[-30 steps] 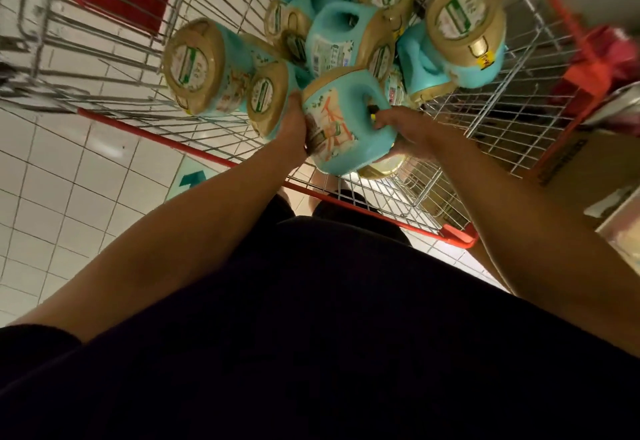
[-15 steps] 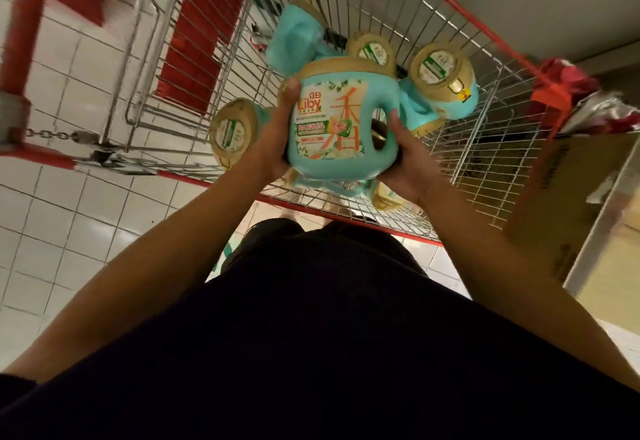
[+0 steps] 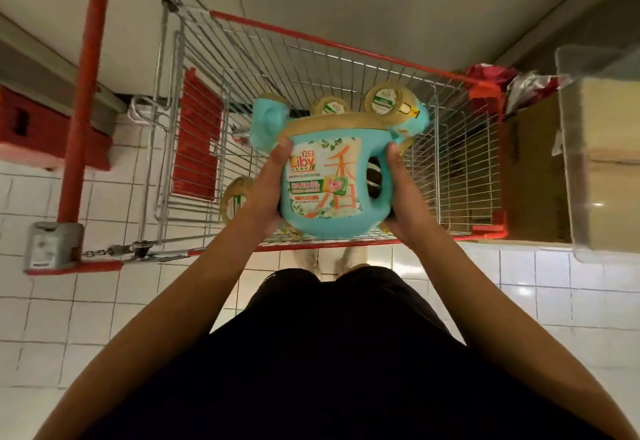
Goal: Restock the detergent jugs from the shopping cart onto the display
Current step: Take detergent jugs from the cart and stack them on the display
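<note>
In the head view, a teal detergent jug [image 3: 332, 190] is held upright at the centre of the frame, above the near edge of the shopping cart [image 3: 311, 55]. Its printed label is turned toward the camera, its tan cap rim is at the top, and its moulded handle is on the right side.

The jug is gripped from both sides. The left hand [image 3: 268, 190] is pressed against the jug's left flank, with the thumb laid over the upper left corner of the label. The right hand [image 3: 403, 193] is clasped round the handle side, with the thumb pointing up along it. The remaining fingers of both hands are hidden behind the jug, so their exact curl cannot be told.

More jugs are seen inside the wire basket. Two tan caps [image 3: 329, 107] [image 3: 388, 103] and a teal body [image 3: 268, 124] lie beyond the held jug, and another cap [image 3: 235, 202] is partly covered by the left wrist. A red seat flap [image 3: 199, 138] is seen in the left of the basket.

A cardboard box [image 3: 533, 176] and a clear plastic bin [image 3: 602, 148] stand at the right of the frame, just beside the cart. White floor tiles [image 3: 69, 301] and dark clothing [image 3: 346, 353] fill the lower part.
</note>
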`<state>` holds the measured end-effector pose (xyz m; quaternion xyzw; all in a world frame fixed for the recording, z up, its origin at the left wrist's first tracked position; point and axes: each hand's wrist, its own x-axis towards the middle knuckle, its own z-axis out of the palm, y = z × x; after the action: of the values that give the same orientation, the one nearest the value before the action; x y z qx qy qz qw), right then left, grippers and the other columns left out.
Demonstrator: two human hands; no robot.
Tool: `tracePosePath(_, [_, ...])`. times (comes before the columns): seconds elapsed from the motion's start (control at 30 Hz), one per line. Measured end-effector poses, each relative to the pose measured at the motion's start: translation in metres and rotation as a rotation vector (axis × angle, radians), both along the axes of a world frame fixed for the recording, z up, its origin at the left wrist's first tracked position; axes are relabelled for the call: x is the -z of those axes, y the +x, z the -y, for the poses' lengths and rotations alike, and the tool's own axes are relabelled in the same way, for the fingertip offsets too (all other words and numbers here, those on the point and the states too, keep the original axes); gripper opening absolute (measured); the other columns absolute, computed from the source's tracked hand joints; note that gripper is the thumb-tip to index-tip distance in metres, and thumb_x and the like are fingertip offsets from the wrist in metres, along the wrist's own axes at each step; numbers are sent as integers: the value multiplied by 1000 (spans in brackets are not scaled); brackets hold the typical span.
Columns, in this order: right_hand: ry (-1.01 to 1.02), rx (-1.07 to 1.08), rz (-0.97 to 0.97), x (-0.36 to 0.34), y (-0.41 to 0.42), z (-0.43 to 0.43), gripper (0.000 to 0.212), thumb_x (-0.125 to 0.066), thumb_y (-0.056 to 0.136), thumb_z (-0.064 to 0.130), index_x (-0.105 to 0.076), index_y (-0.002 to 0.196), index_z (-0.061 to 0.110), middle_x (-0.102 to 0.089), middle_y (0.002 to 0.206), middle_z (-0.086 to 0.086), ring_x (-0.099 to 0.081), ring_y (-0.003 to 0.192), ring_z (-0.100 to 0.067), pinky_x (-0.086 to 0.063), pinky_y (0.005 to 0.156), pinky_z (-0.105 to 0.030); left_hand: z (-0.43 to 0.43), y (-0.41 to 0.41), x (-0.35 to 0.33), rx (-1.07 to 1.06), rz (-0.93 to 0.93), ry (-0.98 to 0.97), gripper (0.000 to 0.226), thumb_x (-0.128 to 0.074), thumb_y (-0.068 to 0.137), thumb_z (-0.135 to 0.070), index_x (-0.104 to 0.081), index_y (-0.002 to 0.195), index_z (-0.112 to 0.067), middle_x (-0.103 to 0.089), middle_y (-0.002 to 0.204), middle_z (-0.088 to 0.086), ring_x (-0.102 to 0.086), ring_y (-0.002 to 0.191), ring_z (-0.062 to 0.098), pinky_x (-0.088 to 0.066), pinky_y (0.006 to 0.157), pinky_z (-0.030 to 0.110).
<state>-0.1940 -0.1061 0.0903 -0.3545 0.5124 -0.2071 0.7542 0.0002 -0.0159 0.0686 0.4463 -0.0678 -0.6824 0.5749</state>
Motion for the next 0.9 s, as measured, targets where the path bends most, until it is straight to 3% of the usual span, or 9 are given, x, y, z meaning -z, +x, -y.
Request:
tracePosePath(0.1, [-32,96,17,-9,-33,-13,68,-37,105,59,-55,147,8,-64,140,-26,-62,132,-43,-46,112,-67,8,-24,-11,89,46,4,89,-82,70,-74,-68,137,-17,-68,139,20,-68,125,40,-59,96,58])
tracePosePath(0.23, [-68,239,75,-15,-86,-35,55,-34,110,57,-68,136,21,-72,132,-12,-68,127,-30,-57,103,-52,14,-68,-22,215,85,-2,91,-82,70,-76,-68,138,-17,-69,138,20,-67,127,41,-54,103,64])
tracePosePath(0.37, [-98,388,46,-19,-146,-62,63,-38,106,62,-61,143,17,-70,134,-12,-64,130,-36,-56,104,-57,12,-126,-33,345,128,-8,92,-78,75,-76,-65,142,-15,-69,137,20,-68,126,40,-57,101,60])
tracePosePath(0.5, [-127,480,42,-23,-210,-98,67,-42,100,66,-59,144,19,-72,131,-8,-69,123,-31,-58,101,-57,0,-189,-41,442,193,-22,87,-74,79,-77,-66,141,-16,-71,135,18,-69,124,38,-60,97,57])
tracePosePath(0.7, [-175,603,34,-33,-311,-161,60,-49,93,72,-68,128,27,-74,126,-5,-70,121,-34,-54,103,-66,-32,-294,-42,595,245,-48,87,-75,73,-82,-71,135,-22,-72,134,17,-70,123,38,-55,102,63])
tracePosePath(0.9, [-188,715,23,-39,-402,-213,48,-40,100,63,-73,123,35,-72,131,-4,-68,124,-33,-49,108,-68,-57,-392,-45,730,278,-107,84,-71,80,-80,-67,139,-20,-72,134,16,-70,123,37,-55,103,62])
